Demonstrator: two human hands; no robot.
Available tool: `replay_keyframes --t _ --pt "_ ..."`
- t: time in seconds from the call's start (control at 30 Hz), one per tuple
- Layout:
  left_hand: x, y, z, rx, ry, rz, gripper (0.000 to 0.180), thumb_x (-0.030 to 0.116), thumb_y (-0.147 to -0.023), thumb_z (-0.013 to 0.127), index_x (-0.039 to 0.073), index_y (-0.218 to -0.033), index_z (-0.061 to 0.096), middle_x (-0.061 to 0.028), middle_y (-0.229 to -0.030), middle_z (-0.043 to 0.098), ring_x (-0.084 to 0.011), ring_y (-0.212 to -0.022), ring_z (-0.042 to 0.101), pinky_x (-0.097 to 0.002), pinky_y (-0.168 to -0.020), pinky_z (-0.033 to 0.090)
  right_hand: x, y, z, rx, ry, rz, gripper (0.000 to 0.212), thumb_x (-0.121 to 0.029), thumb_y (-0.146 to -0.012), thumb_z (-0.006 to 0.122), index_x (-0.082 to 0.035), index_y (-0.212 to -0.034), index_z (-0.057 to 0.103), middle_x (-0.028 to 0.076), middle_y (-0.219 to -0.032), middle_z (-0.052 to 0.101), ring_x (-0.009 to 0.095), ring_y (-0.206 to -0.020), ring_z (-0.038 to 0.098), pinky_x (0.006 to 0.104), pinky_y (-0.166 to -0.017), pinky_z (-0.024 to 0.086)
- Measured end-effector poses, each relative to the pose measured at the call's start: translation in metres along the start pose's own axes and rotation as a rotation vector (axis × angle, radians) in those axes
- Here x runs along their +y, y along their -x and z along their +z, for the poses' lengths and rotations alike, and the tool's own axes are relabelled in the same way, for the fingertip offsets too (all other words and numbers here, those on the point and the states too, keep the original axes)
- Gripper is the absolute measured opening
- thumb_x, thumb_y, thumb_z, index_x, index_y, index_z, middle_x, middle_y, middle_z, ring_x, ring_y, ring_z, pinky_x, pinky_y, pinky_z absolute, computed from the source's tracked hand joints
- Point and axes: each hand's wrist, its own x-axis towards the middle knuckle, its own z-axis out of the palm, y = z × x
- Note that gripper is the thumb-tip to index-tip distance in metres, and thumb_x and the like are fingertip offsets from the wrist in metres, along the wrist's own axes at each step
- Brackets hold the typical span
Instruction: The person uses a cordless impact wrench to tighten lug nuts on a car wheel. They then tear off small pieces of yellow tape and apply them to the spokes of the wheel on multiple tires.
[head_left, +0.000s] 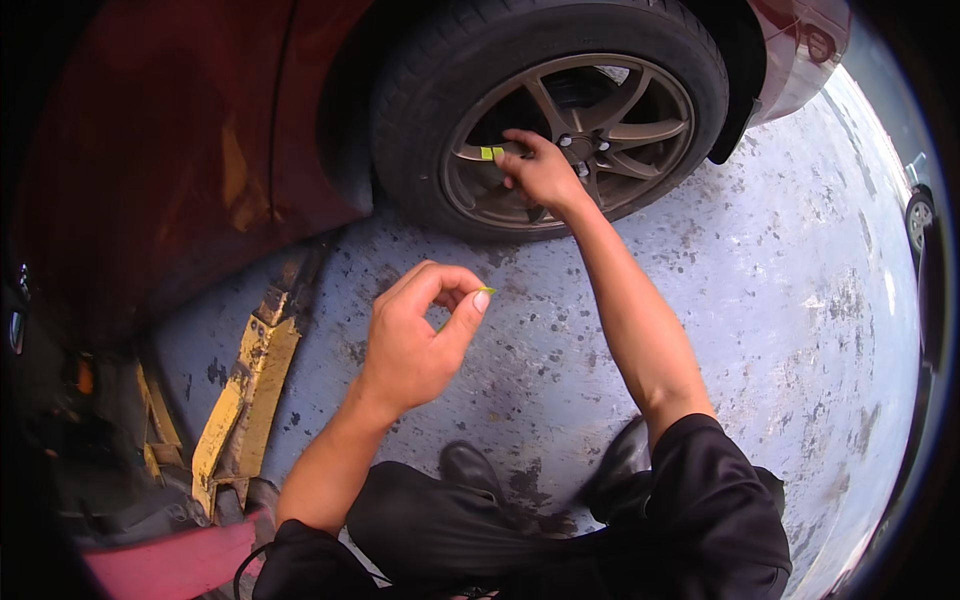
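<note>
- Centrally, your left hand (415, 340) pinches a small yellow-green tape piece (488, 290) between thumb and forefinger.
- Upper centre: your right hand (550, 180) is at a bronze alloy wheel (584, 150); whether it grips cannot be told.
- Beside its fingertips: yellow-green tape strip (488, 153), on one spoke (467, 153).

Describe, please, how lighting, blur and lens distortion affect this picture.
In the head view, the floor looks bright and washed out toward the right; in the head view, the red door sits in shade with dim reflections; in the head view, the left hand and wheel look fairly clear; in the head view, the fisheye bows the floor's far edge and leaves black corners.
</note>
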Motion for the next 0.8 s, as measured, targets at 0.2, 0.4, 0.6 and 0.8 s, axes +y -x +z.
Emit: replay_keyframes --t 0.2,0.4,0.6,0.8 --pt "-0.009 0.004 -0.007 -0.010 -0.027 -0.026 0.012 0.010 -0.093 0.071 -0.001 -0.095 0.067 -0.0055 -0.090 0.065 -0.0125 -0.083 0.060 -0.0278 -0.079 0.049 -0.012 0.042 0.036 0.113 0.738 -0.222 0.076 -0.018 -0.085 0.060 -0.008 -0.156 0.034 0.027 -0.081 0.070 0.043 -0.084 0.071 0.0548 -0.079 0.056" --pt "-0.010 -0.001 -0.005 -0.006 -0.068 0.031 0.009 0.006 -0.090 0.072 0.000 -0.097 0.068 -0.0087 -0.089 0.068 -0.0175 -0.079 0.065 -0.0309 -0.075 0.053 -0.011 0.055 0.053 0.021 0.775 -0.370 0.087 -0.020 -0.082 0.062 -0.017 -0.161 0.024 0.025 -0.083 0.071 0.045 -0.077 0.070 0.0562 -0.076 0.057" --pt "0.013 -0.011 0.005 -0.096 -0.157 -0.025 0.009 0.007 -0.091 0.072 0.000 -0.095 0.068 -0.0080 -0.088 0.066 -0.0160 -0.080 0.063 -0.0299 -0.076 0.051 0.002 0.050 0.015 0.263 0.645 -0.058 0.076 -0.024 -0.088 0.061 -0.014 -0.157 0.031 0.023 -0.096 0.071 0.045 -0.084 0.070 0.0553 -0.079 0.057" --pt "0.153 -0.035 0.001 -0.551 -0.190 0.012 0.007 0.005 -0.088 0.072 0.002 -0.094 0.069 -0.0094 -0.087 0.067 -0.0220 -0.077 0.065 -0.0322 -0.071 0.052 0.011 0.167 -0.013 0.093 0.494 0.358 0.067 -0.032 -0.092 0.061 -0.011 -0.153 0.041 0.025 -0.130 0.061 0.043 -0.117 0.061 0.0521 -0.099 0.051"
